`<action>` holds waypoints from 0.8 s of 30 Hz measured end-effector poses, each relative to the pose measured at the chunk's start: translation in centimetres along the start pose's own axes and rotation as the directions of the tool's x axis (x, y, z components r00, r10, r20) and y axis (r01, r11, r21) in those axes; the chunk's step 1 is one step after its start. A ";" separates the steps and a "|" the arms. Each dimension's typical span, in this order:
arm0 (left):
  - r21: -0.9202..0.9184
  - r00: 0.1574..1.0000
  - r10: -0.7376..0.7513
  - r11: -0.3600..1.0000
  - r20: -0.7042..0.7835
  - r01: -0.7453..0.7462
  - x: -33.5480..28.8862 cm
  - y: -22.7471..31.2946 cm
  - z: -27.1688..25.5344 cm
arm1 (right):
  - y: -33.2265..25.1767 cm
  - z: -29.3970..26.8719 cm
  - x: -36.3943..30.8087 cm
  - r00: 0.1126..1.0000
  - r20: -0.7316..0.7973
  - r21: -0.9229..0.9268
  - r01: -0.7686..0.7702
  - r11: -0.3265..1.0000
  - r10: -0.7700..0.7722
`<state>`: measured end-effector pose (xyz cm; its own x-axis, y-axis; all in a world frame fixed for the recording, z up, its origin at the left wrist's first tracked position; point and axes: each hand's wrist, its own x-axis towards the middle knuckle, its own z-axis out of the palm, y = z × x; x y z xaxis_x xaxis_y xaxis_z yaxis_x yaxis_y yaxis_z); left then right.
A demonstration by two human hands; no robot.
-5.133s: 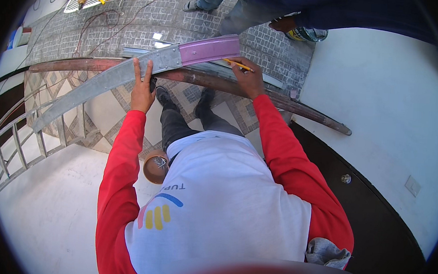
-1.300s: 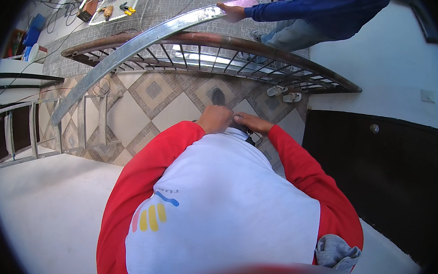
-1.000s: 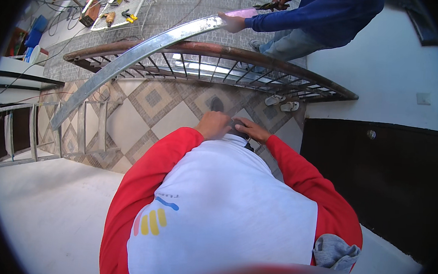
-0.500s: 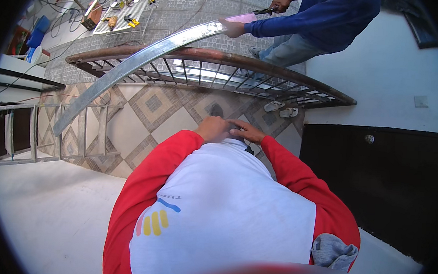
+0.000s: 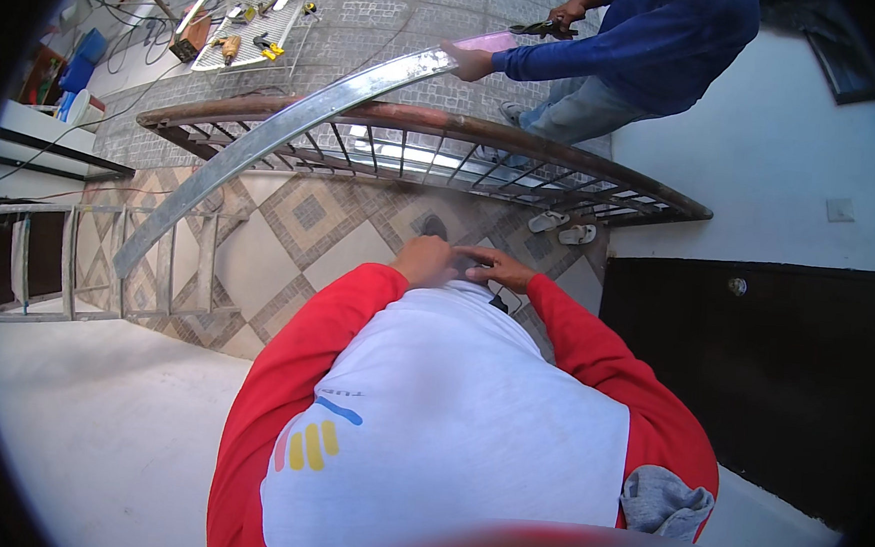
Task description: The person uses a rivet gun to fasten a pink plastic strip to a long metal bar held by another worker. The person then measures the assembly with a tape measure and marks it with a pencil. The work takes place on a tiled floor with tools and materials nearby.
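Note:
Both my hands are together at my waist, in front of my white shirt. My left hand (image 5: 424, 263) is closed, its fingers mostly hidden behind its back. My right hand (image 5: 499, 268) reaches across with bent fingers that meet the left one. Something small and dark shows between them, too hidden to name. Past the railing, a co-worker in a blue sleeve (image 5: 581, 57) grips a long metal channel (image 5: 297, 115) with one hand. Their other hand holds dark-handled snips (image 5: 538, 27) at its far end. The channel slants over the railing toward the lower left.
A rusty railing (image 5: 407, 116) with bars crosses ahead of me. A ladder (image 5: 165, 262) lies at the left over the tiled floor. Sandals (image 5: 577, 234) sit by the railing's right part. Beyond it are a drill (image 5: 230, 48), yellow-handled pliers (image 5: 268, 48) and cables.
The co-worker's snips hand has shifted slightly, with more of the snips showing. My hands stay together at my waist. The whole view has tilted a little.

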<state>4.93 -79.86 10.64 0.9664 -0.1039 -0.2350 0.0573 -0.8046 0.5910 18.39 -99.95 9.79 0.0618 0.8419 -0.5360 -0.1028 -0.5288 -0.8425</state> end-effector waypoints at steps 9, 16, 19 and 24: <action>0.046 0.998 0.039 0.998 -0.051 -0.037 0.3 0.7 0.2 | 1.5 -0.6 1.3 0.991 -0.056 -0.144 -0.130 0.981 0.123; 0.015 0.995 0.044 0.999 -0.095 -0.043 0.0 1.0 0.1 | 2.8 -0.2 0.6 0.990 -0.140 -0.060 -0.042 0.997 0.033; 0.005 0.997 0.038 0.999 -0.068 -0.038 -0.2 1.4 -0.1 | 2.9 0.1 0.5 0.986 -0.145 -0.152 -0.106 0.983 0.084; -0.014 0.999 0.038 0.999 -0.004 -0.038 -0.1 1.0 -0.8 | 2.7 -0.5 -1.0 0.975 -0.136 -0.237 -0.203 0.950 0.174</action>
<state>5.09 -80.17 11.85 0.9690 -0.1314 -0.2093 0.0244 -0.7919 0.6102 18.55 -102.26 8.03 0.1777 0.7143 -0.6769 0.1249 -0.6987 -0.7044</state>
